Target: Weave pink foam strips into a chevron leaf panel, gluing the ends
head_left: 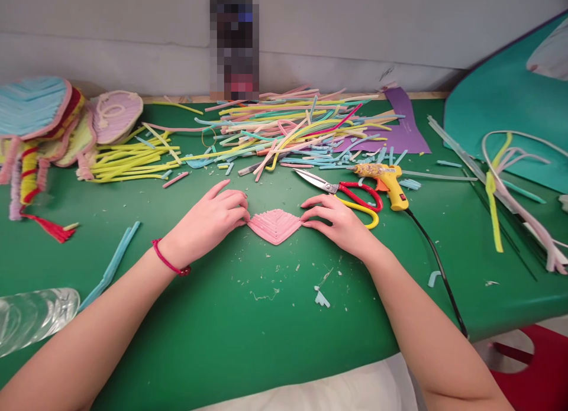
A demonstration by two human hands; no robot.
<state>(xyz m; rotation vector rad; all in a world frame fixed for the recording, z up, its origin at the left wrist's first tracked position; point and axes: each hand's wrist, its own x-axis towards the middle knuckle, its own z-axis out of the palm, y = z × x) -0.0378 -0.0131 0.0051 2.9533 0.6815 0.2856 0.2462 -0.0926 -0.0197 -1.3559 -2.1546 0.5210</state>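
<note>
A pink diamond-shaped piece (276, 226), made of pipe cleaners laid side by side in V-shaped rows, lies on the green table between my hands. My left hand (213, 213) pinches its left corner, the index finger lifted away from the others. At the right corner, my right hand (335, 223) holds the edge between thumb and fingertips. Just beyond my right hand are scissors (361, 196) with red and yellow handles, their blades pointing left. A yellow hot glue gun (385, 181) lies beside them, its black cord running toward the table's front edge.
Loose coloured pipe cleaners (284, 130) heap along the back, partly over a purple sheet (402, 127). Finished fuzzy shapes (33, 106) stand at the left. A clear plastic bottle (38, 316) lies near my left forearm. Pale blue scraps (322, 297) dot the table (248, 352).
</note>
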